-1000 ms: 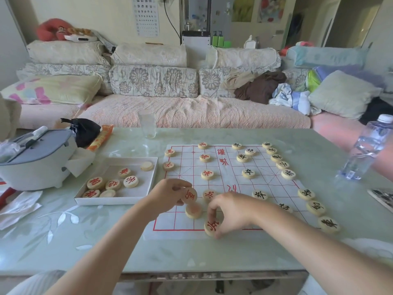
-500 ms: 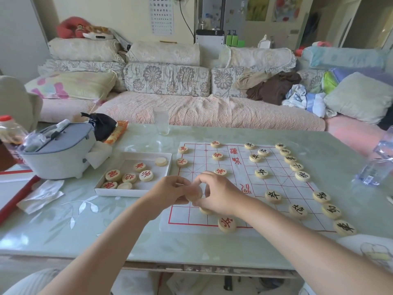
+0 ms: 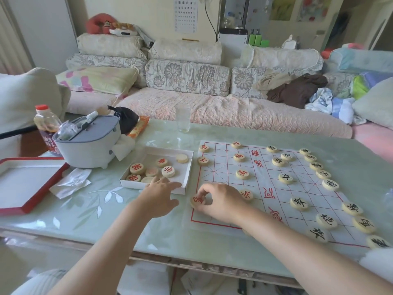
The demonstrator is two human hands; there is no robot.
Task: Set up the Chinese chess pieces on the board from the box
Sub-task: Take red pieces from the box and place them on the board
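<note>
A white paper chess board (image 3: 263, 184) with red lines lies on the table. Black-lettered round pieces (image 3: 298, 203) line its right side, and red-lettered ones (image 3: 242, 174) stand on its left half. My right hand (image 3: 221, 202) grips a red-lettered piece (image 3: 197, 201) at the board's left edge, near the front corner. My left hand (image 3: 159, 195) hovers with fingers apart at the front rim of the white box (image 3: 187, 165), holding nothing. Several red-lettered pieces (image 3: 137, 168) lie in the box.
A grey-lidded white pot (image 3: 87, 143), a red-capped bottle (image 3: 45, 122), a black bag (image 3: 125, 119) and a crumpled tissue (image 3: 70, 184) crowd the table's left. A red-rimmed lid (image 3: 32, 201) lies far left. A drinking glass (image 3: 183, 118) stands behind the box. A sofa runs behind.
My hands have come apart: the right now holds the red piece alone at the board's left edge, and the left has moved left to the box. The camera has turned left.
</note>
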